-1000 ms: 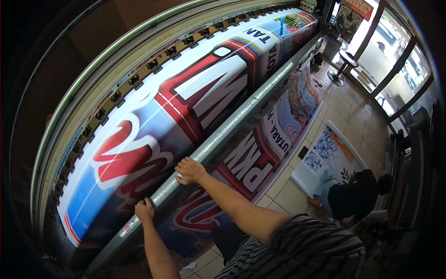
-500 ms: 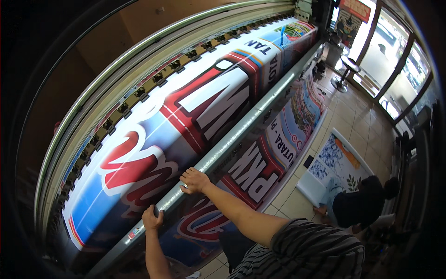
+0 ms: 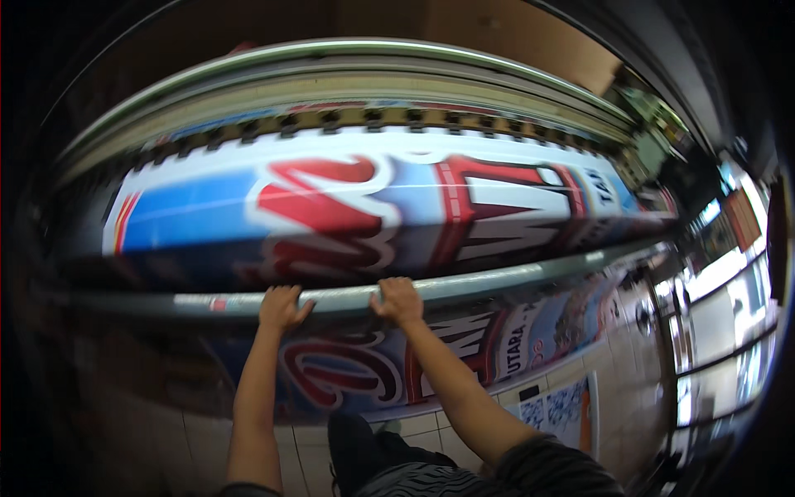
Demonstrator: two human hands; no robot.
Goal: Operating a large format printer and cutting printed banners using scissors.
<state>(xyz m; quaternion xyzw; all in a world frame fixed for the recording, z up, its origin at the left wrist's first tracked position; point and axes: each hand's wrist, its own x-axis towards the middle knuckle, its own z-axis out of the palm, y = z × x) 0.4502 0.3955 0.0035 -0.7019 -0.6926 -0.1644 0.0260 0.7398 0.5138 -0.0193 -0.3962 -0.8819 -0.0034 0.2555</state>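
Note:
A long grey metal pipe (image 3: pixel 348 300) runs across the front of a large-format printer. My left hand (image 3: pixel 284 308) is closed over the pipe from above, with its thumb toward the right. A short way to the right, my right hand (image 3: pixel 398 301) grips the same pipe, fingers over its top. Behind the pipe, a printed banner (image 3: pixel 190 209) in blue, red and white slopes down from the printer. More printed banner (image 3: pixel 331 377) hangs below the pipe, between and beyond my forearms. The undersides of both hands are hidden.
The printer's pale rail (image 3: pixel 364 73) and a row of dark clips (image 3: pixel 331 122) stand behind the banner. On the tiled floor (image 3: pixel 617 406) to the right lies a blue-and-white printed sheet (image 3: pixel 559 414). Bright glass doors (image 3: pixel 729 298) are at the far right.
My view has swung left, so the printer and pipe now lie nearly level across it. The person crouching by the floor sheet is out of view. Both hands remain on the pipe.

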